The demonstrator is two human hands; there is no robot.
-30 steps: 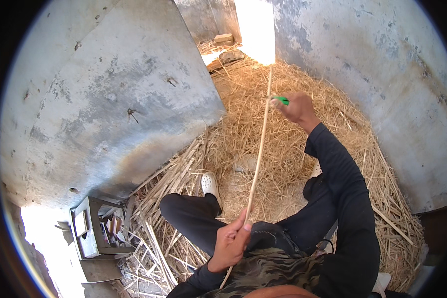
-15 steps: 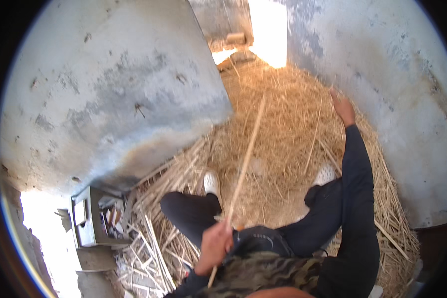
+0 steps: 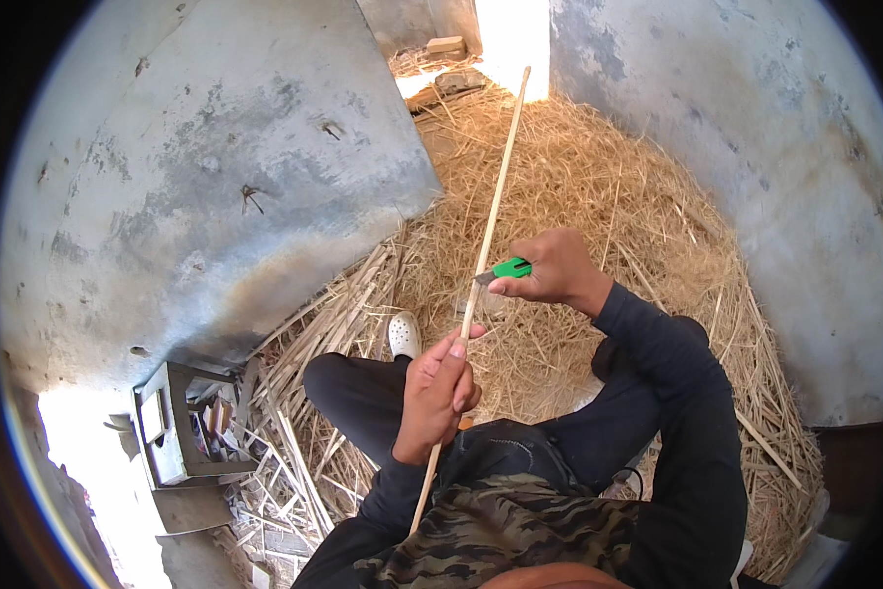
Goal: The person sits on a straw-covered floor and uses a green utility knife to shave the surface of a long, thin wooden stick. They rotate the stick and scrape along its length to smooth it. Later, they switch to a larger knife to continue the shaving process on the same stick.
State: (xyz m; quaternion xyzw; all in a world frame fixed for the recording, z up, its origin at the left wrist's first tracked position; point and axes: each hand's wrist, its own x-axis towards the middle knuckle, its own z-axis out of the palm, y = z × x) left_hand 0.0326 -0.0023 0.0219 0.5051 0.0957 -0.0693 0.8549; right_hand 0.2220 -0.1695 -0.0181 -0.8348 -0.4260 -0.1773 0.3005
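A long, thin pale wooden strip (image 3: pixel 501 175) slants up and away from my lap, its far end near the bright gap in the wall. My left hand (image 3: pixel 438 393) is closed round its lower part, and the near end sticks out below the fist toward my camouflage shirt. In my right hand (image 3: pixel 555 270) is a green utility knife (image 3: pixel 510 268), fingers wrapped round its handle. The knife's dark tip meets the strip a little above my left hand; whether it cuts in cannot be made out.
A deep heap of straw-like shavings (image 3: pixel 569 177) covers the floor ahead. Split strips (image 3: pixel 314 344) are piled at the left, beside a small open box (image 3: pixel 191 422) with odds and ends. Stained plaster walls (image 3: pixel 215 167) close in on both sides. A white clog (image 3: pixel 403 336) shows by my left knee.
My right hand has come back from far right to the strip, and the green knife is now visible in it. My left hand has moved up slightly with the strip.
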